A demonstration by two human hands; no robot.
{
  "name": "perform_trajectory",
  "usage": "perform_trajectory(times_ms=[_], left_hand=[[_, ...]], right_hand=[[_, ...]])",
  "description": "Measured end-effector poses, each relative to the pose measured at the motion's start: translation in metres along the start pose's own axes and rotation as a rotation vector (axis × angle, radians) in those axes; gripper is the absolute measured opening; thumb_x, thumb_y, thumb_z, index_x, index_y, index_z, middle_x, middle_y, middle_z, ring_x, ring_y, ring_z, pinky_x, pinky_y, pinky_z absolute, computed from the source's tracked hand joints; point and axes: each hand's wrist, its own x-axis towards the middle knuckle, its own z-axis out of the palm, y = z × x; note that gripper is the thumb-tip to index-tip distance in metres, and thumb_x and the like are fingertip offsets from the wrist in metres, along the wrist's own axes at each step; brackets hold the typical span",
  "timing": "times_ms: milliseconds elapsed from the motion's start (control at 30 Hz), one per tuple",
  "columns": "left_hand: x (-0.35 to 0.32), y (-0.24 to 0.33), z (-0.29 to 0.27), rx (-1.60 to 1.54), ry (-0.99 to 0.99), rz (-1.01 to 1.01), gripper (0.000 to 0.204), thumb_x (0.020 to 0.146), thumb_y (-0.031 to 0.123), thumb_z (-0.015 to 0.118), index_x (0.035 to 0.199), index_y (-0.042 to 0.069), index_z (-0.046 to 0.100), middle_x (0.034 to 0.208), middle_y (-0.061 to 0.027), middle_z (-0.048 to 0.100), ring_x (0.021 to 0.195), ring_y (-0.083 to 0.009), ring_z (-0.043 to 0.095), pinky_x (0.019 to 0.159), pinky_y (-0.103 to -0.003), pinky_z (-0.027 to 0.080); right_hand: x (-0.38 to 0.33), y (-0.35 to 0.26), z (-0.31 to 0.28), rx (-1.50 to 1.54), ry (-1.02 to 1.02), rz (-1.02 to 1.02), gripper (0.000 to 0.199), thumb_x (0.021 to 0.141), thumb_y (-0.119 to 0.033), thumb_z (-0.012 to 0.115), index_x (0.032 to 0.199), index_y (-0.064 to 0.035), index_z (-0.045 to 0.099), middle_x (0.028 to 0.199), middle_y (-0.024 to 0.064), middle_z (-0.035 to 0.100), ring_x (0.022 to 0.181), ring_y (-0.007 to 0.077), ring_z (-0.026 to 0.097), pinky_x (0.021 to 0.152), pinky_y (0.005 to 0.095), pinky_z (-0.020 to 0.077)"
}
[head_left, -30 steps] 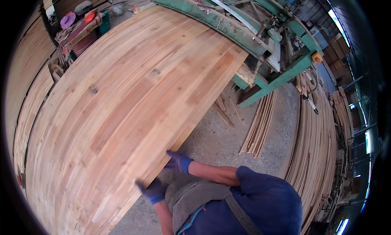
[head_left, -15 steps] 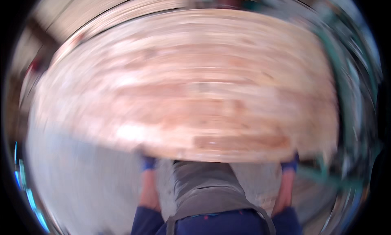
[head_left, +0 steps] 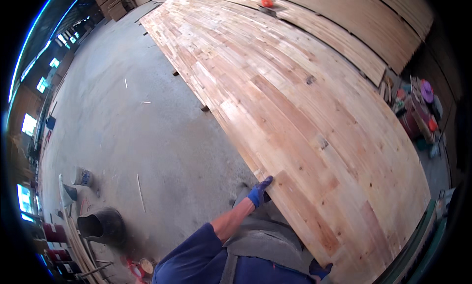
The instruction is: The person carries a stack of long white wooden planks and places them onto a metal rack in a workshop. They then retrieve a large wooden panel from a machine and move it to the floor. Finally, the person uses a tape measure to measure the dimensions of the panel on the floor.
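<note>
A long panel of pale and reddish wood strips (head_left: 295, 121) stretches from the lower right to the far upper left. My left hand (head_left: 259, 191), in a blue glove, is closed on the panel's near edge, its thumb over the top face and the other fingers hidden beneath. Lower down the same edge, close to the corner, my right hand (head_left: 320, 269) also grips the panel in a dark blue glove. Most of my right forearm is out of sight.
Dark blocks (head_left: 204, 108) show under the panel's left edge. Large wooden sheets (head_left: 364, 23) lie beyond it, near an orange object (head_left: 267, 3). A black tub (head_left: 102, 226) and a pale bucket (head_left: 82, 177) stand at left; green machinery (head_left: 410, 249) borders the lower right.
My view has swung left, so the panel, crosswise and blurred before, now runs diagonally and shows its far end. Both hands stay at its near edge.
</note>
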Motion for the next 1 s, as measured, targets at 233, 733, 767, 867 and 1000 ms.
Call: perform_trajectory(times_ms=[233,733,767,867,1000], left_hand=[[0.010,-0.017,0.009,-0.073,0.001,-0.051,0.055,0.088,0.035,0.071,0.130,0.004,0.051,0.122,-0.0138,0.063,0.107,-0.0293,0.064,0.096,-0.046,0.051],[0.061,0.079,-0.009,-0.042,0.128,-0.143,0.057,0.088,0.030,0.072,0.132,0.006,0.048,0.124,-0.0130,0.061,0.112,-0.0306,0.061,0.101,-0.049,0.047],[0.076,0.089,-0.027,-0.039,0.128,-0.141,0.057,0.087,0.031,0.072,0.133,0.006,0.048,0.123,-0.0129,0.061,0.111,-0.0309,0.061,0.101,-0.049,0.047],[0.123,0.095,-0.057,0.010,0.203,-0.232,0.059,0.086,0.035,0.073,0.131,0.006,0.049,0.123,-0.0122,0.061,0.112,-0.0317,0.060,0.103,-0.049,0.046],[0.121,0.088,-0.088,-0.145,0.078,-0.110,0.056,0.083,0.033,0.074,0.128,0.010,0.052,0.126,-0.0098,0.058,0.118,-0.0309,0.054,0.103,-0.051,0.043]], right_hand=[[0.005,-0.018,-0.011,-0.005,0.656,-0.682,0.043,0.080,-0.044,0.069,0.103,-0.0076,0.066,0.090,0.0124,0.065,0.080,0.0284,0.060,0.071,0.0390,0.0518],[0.005,-0.025,-0.107,-0.148,0.852,-0.786,0.062,0.074,-0.059,0.065,0.119,-0.0165,0.063,0.118,0.0116,0.065,0.107,0.0288,0.060,0.091,0.0513,0.0512],[0.025,-0.013,-0.112,-0.144,0.840,-0.808,0.064,0.076,-0.059,0.064,0.122,-0.0156,0.061,0.119,0.0121,0.064,0.108,0.0295,0.059,0.092,0.0514,0.0505],[0.074,0.003,-0.119,-0.107,0.741,-0.870,0.068,0.080,-0.061,0.061,0.128,-0.0127,0.055,0.124,0.0136,0.060,0.112,0.0316,0.057,0.095,0.0516,0.0486],[0.150,-0.029,-0.084,-0.204,0.637,-0.888,0.075,0.085,-0.062,0.057,0.136,-0.0090,0.047,0.130,0.0156,0.055,0.118,0.0344,0.054,0.100,0.0519,0.0460]])
